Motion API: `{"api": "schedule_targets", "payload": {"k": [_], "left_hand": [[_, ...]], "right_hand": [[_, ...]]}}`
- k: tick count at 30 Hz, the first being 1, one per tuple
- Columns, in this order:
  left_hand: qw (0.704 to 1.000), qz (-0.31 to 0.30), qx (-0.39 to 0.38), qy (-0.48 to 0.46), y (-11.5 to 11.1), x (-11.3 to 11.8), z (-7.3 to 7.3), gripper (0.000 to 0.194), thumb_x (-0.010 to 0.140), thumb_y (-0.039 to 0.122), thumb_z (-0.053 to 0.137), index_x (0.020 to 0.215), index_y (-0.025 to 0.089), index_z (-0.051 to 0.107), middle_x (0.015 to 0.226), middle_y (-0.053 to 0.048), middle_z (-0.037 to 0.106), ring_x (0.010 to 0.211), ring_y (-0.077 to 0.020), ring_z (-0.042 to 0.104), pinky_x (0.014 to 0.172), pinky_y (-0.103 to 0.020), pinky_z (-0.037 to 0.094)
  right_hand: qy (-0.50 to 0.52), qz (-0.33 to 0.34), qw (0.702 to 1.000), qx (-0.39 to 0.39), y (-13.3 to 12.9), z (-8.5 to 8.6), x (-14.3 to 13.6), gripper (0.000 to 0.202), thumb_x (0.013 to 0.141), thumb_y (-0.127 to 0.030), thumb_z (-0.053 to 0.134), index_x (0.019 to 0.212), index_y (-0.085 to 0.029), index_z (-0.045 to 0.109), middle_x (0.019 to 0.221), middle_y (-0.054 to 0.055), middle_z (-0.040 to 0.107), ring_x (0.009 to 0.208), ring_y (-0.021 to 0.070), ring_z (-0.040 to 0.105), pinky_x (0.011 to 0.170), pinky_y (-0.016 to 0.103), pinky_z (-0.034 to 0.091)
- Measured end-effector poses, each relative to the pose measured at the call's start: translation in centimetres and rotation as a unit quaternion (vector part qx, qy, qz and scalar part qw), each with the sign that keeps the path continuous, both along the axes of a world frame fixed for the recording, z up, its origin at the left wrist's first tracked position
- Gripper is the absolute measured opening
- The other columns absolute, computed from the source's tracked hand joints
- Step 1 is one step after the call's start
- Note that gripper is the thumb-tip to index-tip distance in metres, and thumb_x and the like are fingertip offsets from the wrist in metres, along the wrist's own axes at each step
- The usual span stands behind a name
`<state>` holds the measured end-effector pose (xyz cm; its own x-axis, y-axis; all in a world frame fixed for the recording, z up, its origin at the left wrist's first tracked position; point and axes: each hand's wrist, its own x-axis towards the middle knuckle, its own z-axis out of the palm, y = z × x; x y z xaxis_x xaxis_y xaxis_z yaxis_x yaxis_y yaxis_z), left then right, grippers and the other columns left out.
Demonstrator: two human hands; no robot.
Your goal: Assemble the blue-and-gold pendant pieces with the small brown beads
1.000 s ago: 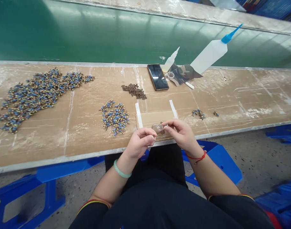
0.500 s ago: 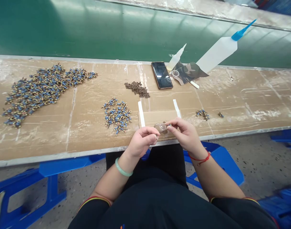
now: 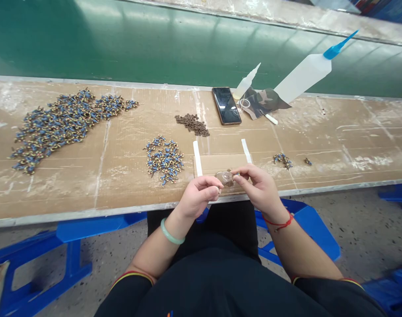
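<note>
My left hand [image 3: 201, 193] is closed in a pinch at the front of a cardboard pad [image 3: 217, 162]; whatever sits between its fingertips is too small to make out. Opposite it, my right hand [image 3: 258, 187] pinches a tiny painted figure [image 3: 236, 174], mostly covered by the fingers. Between the two hands a small clear round dish [image 3: 224, 177] lies on the pad, with brownish bits by it. White strips [image 3: 197, 158] run along both sides of the pad. To the left is a small heap of blue and yellow figures [image 3: 164, 159].
A larger heap of figures [image 3: 62, 125] spreads at far left. Brown discs [image 3: 192, 124] lie behind the pad. Further back are a phone [image 3: 226, 105], a small bottle [image 3: 247, 82], a camouflage cloth [image 3: 263, 101] and a big blue-tipped bottle [image 3: 303, 78]. Loose figures [image 3: 283, 160] lie right.
The whole view has shifted slightly, so the bench things appear a little further right. Both hands keep nearly the same pinched pose over the pad.
</note>
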<state>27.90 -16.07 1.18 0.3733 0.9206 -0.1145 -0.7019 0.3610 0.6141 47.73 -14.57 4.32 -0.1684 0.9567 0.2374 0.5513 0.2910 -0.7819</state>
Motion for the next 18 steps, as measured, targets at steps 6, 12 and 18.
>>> {"api": "schedule_targets", "payload": {"k": [6,12,18], "left_hand": [[0.998,0.037,-0.023,0.034,-0.3,-0.1,1.5,0.045,0.058,0.053,0.1,0.074,0.017,0.078,0.06,0.003,0.059,0.048,-0.0039,0.038,0.051,-0.023,0.031],[0.992,0.102,0.025,0.067,-1.5,0.7,3.2,0.034,0.068,0.048,0.097,0.078,0.02,0.081,0.07,-0.001,0.069,0.056,-0.0079,0.052,0.056,-0.024,0.043],[0.981,0.147,0.073,0.102,-2.4,1.3,4.0,0.024,0.075,0.044,0.094,0.081,0.023,0.083,0.081,-0.002,0.076,0.071,-0.0122,0.065,0.071,-0.025,0.054]], "right_hand": [[0.144,-0.054,0.988,-0.028,-1.1,1.2,-1.0,0.015,0.092,-0.042,0.076,0.094,-0.027,0.079,0.086,0.003,0.071,0.076,0.0186,0.062,0.071,0.034,0.051],[0.463,0.008,0.87,-0.167,-2.5,2.4,-4.3,0.02,0.086,-0.053,0.082,0.086,-0.033,0.077,0.085,0.0,0.065,0.074,0.0166,0.057,0.068,0.034,0.052],[0.53,0.0,0.819,-0.221,-3.7,2.6,-6.0,0.021,0.082,-0.056,0.084,0.086,-0.036,0.078,0.101,-0.001,0.075,0.093,0.02,0.066,0.088,0.039,0.057]]}}
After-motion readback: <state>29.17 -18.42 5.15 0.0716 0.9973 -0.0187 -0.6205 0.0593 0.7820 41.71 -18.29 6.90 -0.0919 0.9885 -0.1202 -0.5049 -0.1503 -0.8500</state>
